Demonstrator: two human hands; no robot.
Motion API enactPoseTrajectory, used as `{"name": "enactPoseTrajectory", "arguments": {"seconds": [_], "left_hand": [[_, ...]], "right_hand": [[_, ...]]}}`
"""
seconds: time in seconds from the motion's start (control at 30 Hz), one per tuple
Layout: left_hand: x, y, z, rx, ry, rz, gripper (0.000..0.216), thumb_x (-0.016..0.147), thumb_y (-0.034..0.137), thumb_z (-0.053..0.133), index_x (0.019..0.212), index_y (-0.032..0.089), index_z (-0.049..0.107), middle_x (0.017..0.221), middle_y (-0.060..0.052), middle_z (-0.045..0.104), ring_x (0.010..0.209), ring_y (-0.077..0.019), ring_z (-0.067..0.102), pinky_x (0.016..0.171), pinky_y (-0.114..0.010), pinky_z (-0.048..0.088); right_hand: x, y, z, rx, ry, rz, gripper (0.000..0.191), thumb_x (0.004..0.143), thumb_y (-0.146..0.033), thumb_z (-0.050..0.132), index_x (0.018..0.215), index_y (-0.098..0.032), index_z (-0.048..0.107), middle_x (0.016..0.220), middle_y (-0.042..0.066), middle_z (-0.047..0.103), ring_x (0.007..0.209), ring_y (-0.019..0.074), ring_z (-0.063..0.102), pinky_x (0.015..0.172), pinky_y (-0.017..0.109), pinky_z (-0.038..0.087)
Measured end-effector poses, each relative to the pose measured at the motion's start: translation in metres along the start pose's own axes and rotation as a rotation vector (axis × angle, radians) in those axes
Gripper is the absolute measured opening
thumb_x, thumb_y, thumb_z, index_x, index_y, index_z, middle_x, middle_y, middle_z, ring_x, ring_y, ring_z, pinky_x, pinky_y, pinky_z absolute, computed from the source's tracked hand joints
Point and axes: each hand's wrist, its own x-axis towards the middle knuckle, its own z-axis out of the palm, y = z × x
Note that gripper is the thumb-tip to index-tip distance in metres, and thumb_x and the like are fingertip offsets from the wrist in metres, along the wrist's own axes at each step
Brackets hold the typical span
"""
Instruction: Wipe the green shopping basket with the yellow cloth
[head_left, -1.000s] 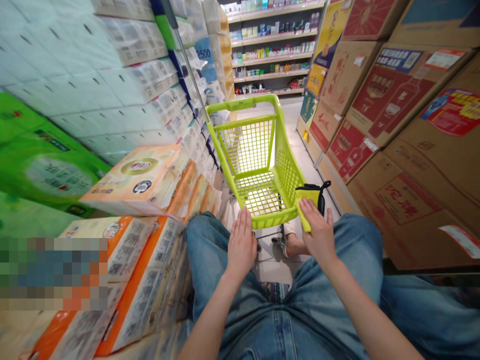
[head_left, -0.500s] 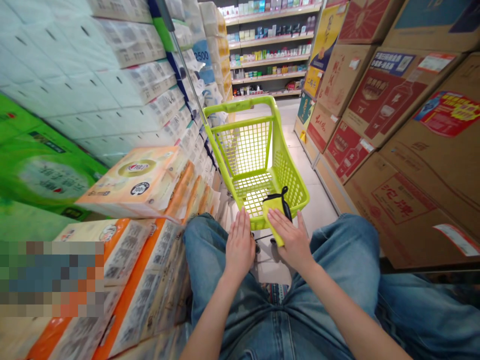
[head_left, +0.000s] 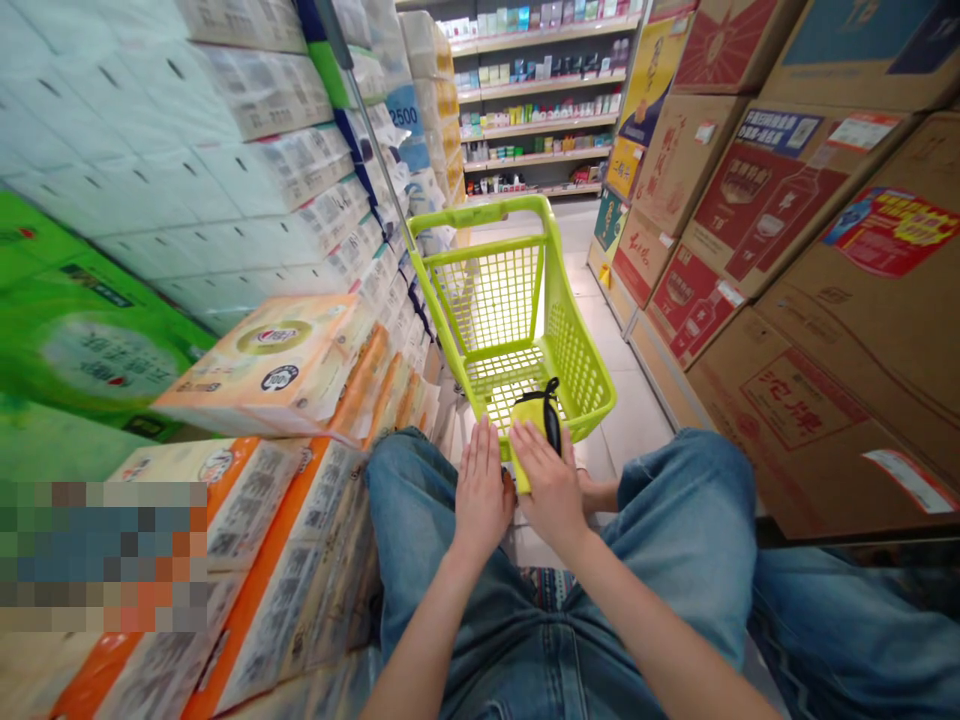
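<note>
I am sitting low in a shop aisle with my jeans-clad knees in front of me. My left hand (head_left: 481, 492) lies flat on my left knee, fingers stretched out. My right hand (head_left: 547, 485) holds a small folded yellow pouch with a black strap (head_left: 535, 414) between my knees, fingers along its top. The pouch sits right at the near rim of a lime green plastic shopping cart (head_left: 517, 300), which stands empty just ahead of my knees.
Stacked packs of tissue and toilet paper (head_left: 277, 350) fill the left side of the aisle. Brown cardboard cartons (head_left: 787, 270) are piled high on the right. Shelves of small goods (head_left: 540, 100) stand at the far end, with pale floor tiles (head_left: 637, 415) between.
My right hand has carried the yellow pouch leftward from above my right knee to between my knees, close beside my left hand. The left hand has stayed on the knee.
</note>
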Motion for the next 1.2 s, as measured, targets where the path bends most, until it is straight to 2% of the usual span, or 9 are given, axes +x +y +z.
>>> {"name": "enactPoseTrajectory", "arguments": {"seconds": [0.13, 0.27, 0.47, 0.6, 0.73, 0.83, 0.97, 1.1, 1.2], "left_hand": [[0.000, -0.001, 0.000, 0.017, -0.007, 0.003, 0.081, 0.085, 0.006, 0.041, 0.156, 0.014, 0.004, 0.162, -0.016, 0.022, 0.151, -0.0243, 0.015, 0.120, -0.048, 0.028], [0.000, 0.000, 0.002, 0.055, 0.010, -0.018, 0.083, 0.084, 0.006, 0.043, 0.156, 0.012, 0.003, 0.162, -0.016, 0.021, 0.151, -0.0245, 0.017, 0.119, -0.047, 0.029], [0.000, -0.001, 0.004, 0.063, 0.006, -0.006, 0.083, 0.085, 0.007, 0.045, 0.156, 0.012, 0.003, 0.162, -0.016, 0.023, 0.151, -0.0245, 0.018, 0.120, -0.047, 0.029], [0.000, 0.001, 0.004, 0.043, 0.023, -0.009, 0.085, 0.084, 0.007, 0.045, 0.156, 0.012, 0.001, 0.162, -0.017, 0.022, 0.151, -0.0247, 0.017, 0.119, -0.047, 0.030], [-0.001, 0.001, 0.004, 0.031, 0.019, -0.010, 0.083, 0.085, 0.007, 0.042, 0.156, 0.013, 0.001, 0.162, -0.017, 0.022, 0.151, -0.0244, 0.016, 0.119, -0.047, 0.031], [-0.002, -0.002, 0.004, 0.053, 0.010, -0.001, 0.080, 0.085, 0.006, 0.040, 0.156, 0.012, 0.004, 0.161, -0.017, 0.023, 0.151, -0.0238, 0.016, 0.120, -0.047, 0.030], [-0.002, -0.002, 0.004, 0.075, 0.014, 0.001, 0.083, 0.083, 0.007, 0.044, 0.156, 0.011, 0.004, 0.162, -0.016, 0.022, 0.151, -0.0234, 0.015, 0.120, -0.045, 0.028], [-0.001, -0.001, 0.005, 0.082, 0.016, 0.001, 0.085, 0.083, 0.007, 0.045, 0.156, 0.010, 0.001, 0.162, -0.016, 0.022, 0.151, -0.0239, 0.015, 0.120, -0.046, 0.029], [-0.001, -0.001, 0.006, 0.068, 0.032, 0.001, 0.086, 0.084, 0.008, 0.045, 0.156, 0.012, 0.000, 0.162, -0.017, 0.023, 0.151, -0.0248, 0.017, 0.120, -0.047, 0.030]], "right_hand": [[-0.001, -0.008, 0.001, 0.014, -0.070, -0.089, 0.076, 0.072, -0.003, 0.041, 0.146, -0.015, 0.041, 0.149, 0.008, 0.049, 0.143, 0.0182, 0.038, 0.123, 0.046, -0.005], [-0.009, 0.039, -0.024, -0.044, -0.078, -0.114, 0.080, 0.070, -0.004, 0.041, 0.149, -0.020, 0.038, 0.150, 0.007, 0.048, 0.141, 0.0197, 0.040, 0.121, 0.052, -0.008], [-0.012, 0.095, -0.048, -0.171, 0.112, 0.114, 0.074, 0.072, -0.003, 0.041, 0.143, -0.024, 0.045, 0.145, 0.007, 0.053, 0.136, 0.0212, 0.048, 0.121, 0.054, 0.000], [-0.007, 0.056, -0.025, -0.158, 0.112, 0.146, 0.080, 0.068, -0.002, 0.041, 0.146, -0.019, 0.041, 0.148, 0.009, 0.050, 0.140, 0.0216, 0.043, 0.122, 0.053, 0.001], [-0.007, 0.000, 0.005, -0.046, 0.044, 0.016, 0.078, 0.070, -0.001, 0.040, 0.146, -0.016, 0.042, 0.147, 0.008, 0.050, 0.141, 0.0194, 0.041, 0.123, 0.048, -0.004], [-0.009, -0.012, 0.011, -0.001, 0.020, -0.079, 0.076, 0.071, -0.001, 0.039, 0.146, -0.016, 0.042, 0.147, 0.008, 0.051, 0.142, 0.0178, 0.040, 0.123, 0.045, -0.005], [-0.016, 0.027, -0.008, -0.022, -0.015, -0.178, 0.081, 0.070, -0.001, 0.038, 0.148, -0.022, 0.039, 0.147, 0.006, 0.052, 0.139, 0.0186, 0.044, 0.121, 0.051, -0.009], [-0.025, 0.090, -0.035, -0.106, 0.062, -0.077, 0.081, 0.070, -0.003, 0.039, 0.148, -0.024, 0.039, 0.147, 0.007, 0.051, 0.138, 0.0208, 0.045, 0.121, 0.055, -0.001], [-0.027, 0.113, -0.040, -0.105, 0.135, -0.008, 0.074, 0.074, -0.005, 0.039, 0.145, -0.026, 0.044, 0.146, 0.007, 0.053, 0.137, 0.0211, 0.047, 0.121, 0.054, 0.007]]}}
